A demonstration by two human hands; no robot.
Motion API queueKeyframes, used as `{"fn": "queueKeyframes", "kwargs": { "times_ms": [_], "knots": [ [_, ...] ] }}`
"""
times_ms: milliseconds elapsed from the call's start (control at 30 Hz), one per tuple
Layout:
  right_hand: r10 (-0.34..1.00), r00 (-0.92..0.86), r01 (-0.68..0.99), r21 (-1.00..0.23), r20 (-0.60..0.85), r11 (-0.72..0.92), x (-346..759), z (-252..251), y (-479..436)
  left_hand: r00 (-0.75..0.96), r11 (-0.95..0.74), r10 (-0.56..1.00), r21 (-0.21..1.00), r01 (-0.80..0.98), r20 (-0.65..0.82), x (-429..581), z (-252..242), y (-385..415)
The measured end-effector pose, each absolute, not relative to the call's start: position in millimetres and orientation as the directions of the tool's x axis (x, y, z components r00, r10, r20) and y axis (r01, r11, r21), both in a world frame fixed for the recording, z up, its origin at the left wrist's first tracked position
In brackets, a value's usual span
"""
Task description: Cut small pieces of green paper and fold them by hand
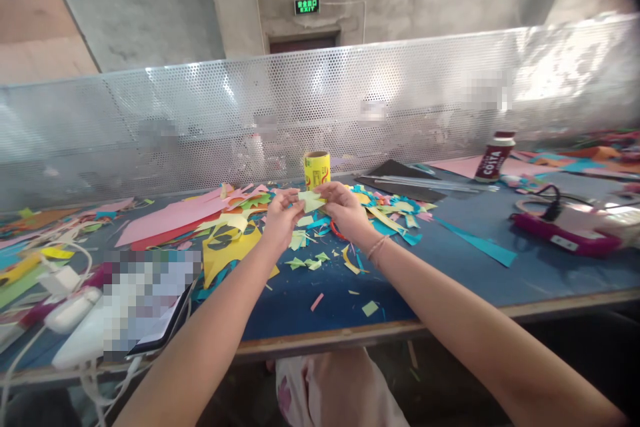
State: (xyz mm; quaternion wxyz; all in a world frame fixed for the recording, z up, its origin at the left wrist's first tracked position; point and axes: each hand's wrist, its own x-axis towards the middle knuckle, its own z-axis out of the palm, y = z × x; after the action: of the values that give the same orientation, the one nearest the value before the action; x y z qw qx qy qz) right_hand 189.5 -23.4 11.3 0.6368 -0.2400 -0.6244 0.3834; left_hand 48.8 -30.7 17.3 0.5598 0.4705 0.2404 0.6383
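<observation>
Between my two hands is a small piece of pale green paper (311,201), held above the table. My left hand (284,213) pinches its left side, and my right hand (345,210) pinches the right side with thumb and fingers. Just beyond them stands a yellow tape roll (317,170) with a brown core. Under my right hand shows a bit of a red-orange loop, perhaps a scissors handle (337,229). Small pale green paper stars (314,263) lie on the blue table (320,313) below my hands. Yellow paper (227,253) with cut-out holes lies by my left forearm.
At left are a screen device (165,320), white cables and a power strip (565,233) lies at right. A dark red bottle (496,157) stands at the back right near pink sheets. Coloured scraps cover much of the table. A perforated metal panel (200,127) runs behind.
</observation>
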Motion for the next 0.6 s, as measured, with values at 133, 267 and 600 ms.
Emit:
{"fn": "queueKeyframes", "kwargs": {
  "times_ms": [133, 267, 600],
  "knots": [
    [0.813, -0.063, -0.204, -0.805, 0.578, 0.557, 189.7, 13.6, -27.3, 0.068, -0.275, 0.937, 0.842, -0.463, 0.343, 47.7, 16.2, -28.7],
    [0.817, -0.048, -0.18, -0.81, 0.574, 0.558, 189.8, 10.9, -23.6, 0.037, -0.314, 0.931, 0.849, -0.424, 0.363, 47.9, 16.0, -27.9],
    [0.829, -0.006, -0.143, -0.821, 0.559, 0.553, 190.3, 12.1, -23.2, -0.022, -0.351, 0.929, 0.858, -0.375, 0.37, 48.8, 16.0, -25.8]
  ]
}}
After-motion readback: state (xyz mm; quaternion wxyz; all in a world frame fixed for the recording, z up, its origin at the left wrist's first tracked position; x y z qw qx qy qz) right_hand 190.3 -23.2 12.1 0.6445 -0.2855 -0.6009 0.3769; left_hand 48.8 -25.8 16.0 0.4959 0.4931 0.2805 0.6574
